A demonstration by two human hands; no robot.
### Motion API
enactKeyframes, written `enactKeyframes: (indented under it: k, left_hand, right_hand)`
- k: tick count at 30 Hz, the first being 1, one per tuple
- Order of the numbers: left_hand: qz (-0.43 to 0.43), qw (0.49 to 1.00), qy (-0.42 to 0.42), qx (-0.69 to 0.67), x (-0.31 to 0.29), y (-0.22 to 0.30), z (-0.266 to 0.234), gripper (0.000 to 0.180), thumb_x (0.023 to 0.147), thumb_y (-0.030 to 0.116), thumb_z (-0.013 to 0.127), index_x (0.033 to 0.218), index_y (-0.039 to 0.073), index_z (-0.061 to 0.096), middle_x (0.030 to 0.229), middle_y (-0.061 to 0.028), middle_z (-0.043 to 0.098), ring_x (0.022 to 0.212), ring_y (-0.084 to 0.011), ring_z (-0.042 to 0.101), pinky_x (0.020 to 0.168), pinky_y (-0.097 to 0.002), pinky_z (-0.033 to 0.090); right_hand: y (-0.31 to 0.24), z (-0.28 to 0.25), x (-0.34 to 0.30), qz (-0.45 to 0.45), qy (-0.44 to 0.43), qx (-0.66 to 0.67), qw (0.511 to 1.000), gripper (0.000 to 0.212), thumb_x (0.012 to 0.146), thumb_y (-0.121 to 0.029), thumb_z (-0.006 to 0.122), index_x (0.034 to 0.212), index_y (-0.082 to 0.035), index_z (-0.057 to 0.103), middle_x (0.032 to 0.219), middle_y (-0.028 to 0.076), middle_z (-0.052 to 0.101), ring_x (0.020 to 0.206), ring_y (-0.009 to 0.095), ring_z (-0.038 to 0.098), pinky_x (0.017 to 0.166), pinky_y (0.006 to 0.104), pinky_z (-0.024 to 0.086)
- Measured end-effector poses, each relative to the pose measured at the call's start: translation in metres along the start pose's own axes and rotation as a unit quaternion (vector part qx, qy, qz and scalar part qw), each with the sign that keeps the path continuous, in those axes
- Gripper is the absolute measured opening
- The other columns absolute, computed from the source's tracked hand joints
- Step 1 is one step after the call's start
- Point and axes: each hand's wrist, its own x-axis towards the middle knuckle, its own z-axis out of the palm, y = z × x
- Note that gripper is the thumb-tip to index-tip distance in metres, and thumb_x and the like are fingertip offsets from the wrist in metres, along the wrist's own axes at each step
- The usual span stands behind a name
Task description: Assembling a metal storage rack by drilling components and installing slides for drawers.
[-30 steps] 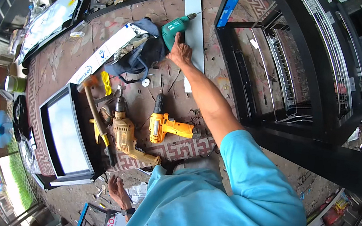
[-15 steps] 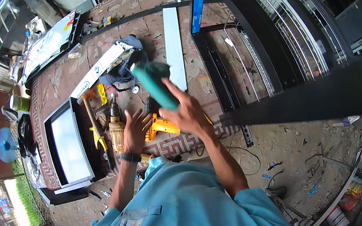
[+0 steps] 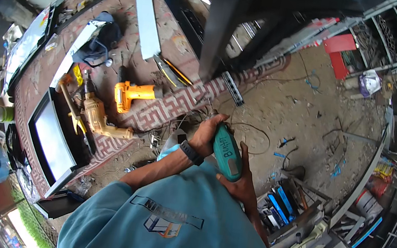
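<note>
I hold a green power drill close in front of my shirt, with handwriting along its casing and a thin bit pointing away from me. My left hand is closed round its front end by the chuck. Around the rear part, my right hand is closed, its thumb at the back end and its other fingers mostly hidden by the casing. To the left, on the patterned mat, lie a yellow cordless drill and a larger tan-yellow corded drill. A hammer rests beside them.
Black metal framing rises ahead. A yellow-and-black cutter, a white strip, a dark cloth bag and a framed panel lie on the mat. Cables trail over the dirt floor; a box of scraps stands right.
The green drill has come back from over the mat to my chest. My left hand has left the tools on the mat and gripped its front. The view has swung right.
</note>
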Motion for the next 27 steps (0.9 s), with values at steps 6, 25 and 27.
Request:
enactKeyframes:
  k: [6,25,27]
  left_hand:
    - [-0.076,0.996,-0.042,-0.026,0.007,-0.044,0.026,0.025,0.087,0.03,0.063,0.075,0.013,0.05,0.066,-0.0038,0.055,0.065,-0.0213,0.058,0.062,-0.0381,0.05]
    - [0.499,0.649,0.114,0.563,0.063,0.147,-0.083,0.015,0.083,0.012,0.059,0.094,0.007,0.068,0.087,-0.0128,0.069,0.079,-0.0291,0.065,0.074,-0.0397,0.051]
    - [0.594,0.485,0.036,0.64,0.101,0.201,-0.08,0.014,0.082,0.019,0.064,0.092,0.011,0.07,0.092,-0.0051,0.066,0.088,-0.0267,0.054,0.081,-0.0399,0.042]
  right_hand:
    - [0.034,-0.009,-0.041,-0.055,0.09,-0.002,0.994,0.088,0.073,-0.007,0.069,0.146,-0.008,0.019,0.122,0.024,0.057,0.114,0.031,0.057,0.093,0.0381,0.046]
    - [-0.027,-0.09,0.029,0.121,0.074,-0.023,0.99,0.076,0.068,0.0,0.062,0.139,0.001,0.033,0.116,0.013,0.055,0.1,0.02,0.057,0.085,0.0307,0.046]
    - [-0.047,-0.096,0.051,0.164,0.081,-0.039,0.982,0.077,0.068,0.001,0.063,0.139,0.001,0.034,0.116,0.013,0.055,0.098,0.02,0.058,0.083,0.0308,0.048]
